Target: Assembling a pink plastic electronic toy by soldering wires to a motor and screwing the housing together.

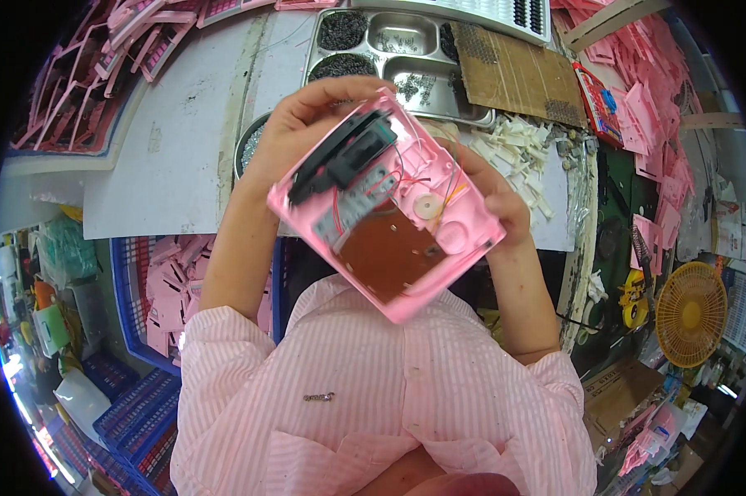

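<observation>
Between my two hands a pink plastic box-shaped housing [406, 307] is held up and tilted, its open side facing me. Inside it sit a black part [360, 153], a brown circuit board [385, 256], a small white wheel [427, 207] and thin red and other wires. My left hand [302, 124] grips the upper left side, with the fingers partly behind the housing. On the right side, my right hand [497, 194] wraps round the edge, its fingertips partly hidden. Just beyond stands a steel compartment tray [373, 59] holding small dark screws or similar pieces.
Brown cardboard [517, 74] lies across the tray's right side, beside a pile of white plastic parts [521, 157]. Pink frames are heaped at the far left and right. A blue crate [129, 289] with pink parts stands at lower left; a yellow fan [691, 314] at right.
</observation>
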`<state>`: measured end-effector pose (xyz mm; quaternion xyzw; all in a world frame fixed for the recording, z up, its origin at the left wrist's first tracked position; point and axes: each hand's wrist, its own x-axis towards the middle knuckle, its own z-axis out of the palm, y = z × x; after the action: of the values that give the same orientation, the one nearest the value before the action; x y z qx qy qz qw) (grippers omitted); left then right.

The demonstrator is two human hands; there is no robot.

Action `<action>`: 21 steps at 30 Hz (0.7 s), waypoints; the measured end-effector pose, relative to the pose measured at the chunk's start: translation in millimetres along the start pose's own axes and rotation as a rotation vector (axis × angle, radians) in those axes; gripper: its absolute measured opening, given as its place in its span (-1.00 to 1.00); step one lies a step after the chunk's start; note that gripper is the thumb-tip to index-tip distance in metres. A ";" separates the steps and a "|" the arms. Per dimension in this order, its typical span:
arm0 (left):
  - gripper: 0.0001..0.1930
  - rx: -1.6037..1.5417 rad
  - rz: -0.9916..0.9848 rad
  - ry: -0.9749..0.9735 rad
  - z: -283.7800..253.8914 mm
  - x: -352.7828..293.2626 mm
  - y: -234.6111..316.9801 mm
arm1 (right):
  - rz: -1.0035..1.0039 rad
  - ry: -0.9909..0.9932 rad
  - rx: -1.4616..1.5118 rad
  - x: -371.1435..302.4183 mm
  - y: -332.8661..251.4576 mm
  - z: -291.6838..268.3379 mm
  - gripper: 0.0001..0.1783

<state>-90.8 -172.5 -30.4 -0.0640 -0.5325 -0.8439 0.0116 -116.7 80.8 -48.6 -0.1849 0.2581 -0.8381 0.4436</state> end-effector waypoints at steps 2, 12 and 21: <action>-0.62 0.027 -0.147 0.178 -8.3 -2.2 2.9 | -0.074 0.105 -0.077 -11.1 5.2 1.3 -0.02; -0.44 0.253 -0.230 0.218 36.5 -84.0 -36.0 | -0.268 0.286 -0.041 -24.2 30.0 0.1 -0.19; -0.25 0.771 -0.031 0.095 21.8 -81.5 -47.5 | -0.245 0.631 -0.794 -11.0 23.8 -12.9 -0.53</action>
<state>-12.1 -136.3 -73.5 -0.0077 -0.8103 -0.5841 0.0465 -102.3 82.1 -74.0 -0.1062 0.6535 -0.7365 0.1388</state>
